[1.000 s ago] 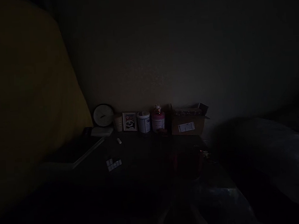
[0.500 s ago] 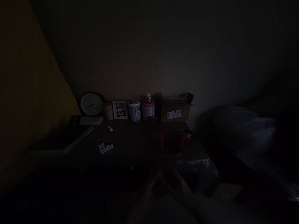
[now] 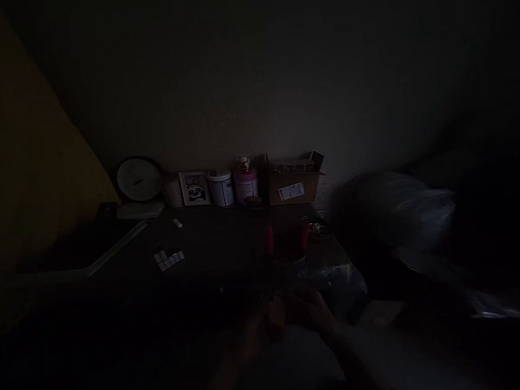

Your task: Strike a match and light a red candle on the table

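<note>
The room is very dark. My left hand (image 3: 257,320) and my right hand (image 3: 312,310) meet low in the middle, in front of a dark table (image 3: 219,245). Between them sits a small pale object (image 3: 277,311) that I cannot identify; their fingers look curled around it, though the darkness hides the grip. A red container (image 3: 288,243) stands on the table just beyond my hands.
Along the wall stand a round clock (image 3: 138,178), a small framed picture (image 3: 194,188), a white tub (image 3: 221,187), a pink jar (image 3: 245,183) and a cardboard box (image 3: 293,181). A white blister strip (image 3: 169,259) lies on the table. A yellow surface (image 3: 21,164) fills the left. Pale plastic bags (image 3: 404,214) bulk on the right.
The view has swung so the table items shift left and up. My hands, barely seen a second ago, have risen into view and come together around the small object.
</note>
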The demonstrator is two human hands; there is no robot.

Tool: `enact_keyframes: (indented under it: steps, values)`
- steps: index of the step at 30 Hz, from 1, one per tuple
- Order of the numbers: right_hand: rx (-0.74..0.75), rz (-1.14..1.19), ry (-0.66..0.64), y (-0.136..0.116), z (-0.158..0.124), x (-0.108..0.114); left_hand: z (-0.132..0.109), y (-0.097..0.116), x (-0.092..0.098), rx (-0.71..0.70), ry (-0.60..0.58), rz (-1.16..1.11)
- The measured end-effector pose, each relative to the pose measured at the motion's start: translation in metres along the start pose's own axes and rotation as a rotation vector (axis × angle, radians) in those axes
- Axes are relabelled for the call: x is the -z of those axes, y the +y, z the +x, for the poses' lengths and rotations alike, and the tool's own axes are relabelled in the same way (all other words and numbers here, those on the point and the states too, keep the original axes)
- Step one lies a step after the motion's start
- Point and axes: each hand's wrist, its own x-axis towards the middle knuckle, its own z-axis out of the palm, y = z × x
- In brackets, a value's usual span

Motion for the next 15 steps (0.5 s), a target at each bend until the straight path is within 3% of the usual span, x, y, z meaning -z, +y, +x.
enact_keyframes:
  steps: [4,9,15]
  values:
    - [0.02,-0.014,-0.003,-0.0076,-0.0025,0.0001,-0.0001,-0.0026,0.0024,0.012,0.097,0.002]
    - [-0.009,-0.032,0.011,-0.0082,-0.0025,0.0008,0.0015,-0.007,0.0084,0.082,0.1,-0.044]
    - [0.115,-0.174,-0.003,-0.0044,-0.004,0.0041,-0.0017,-0.0019,0.0042,0.15,0.25,-0.041]
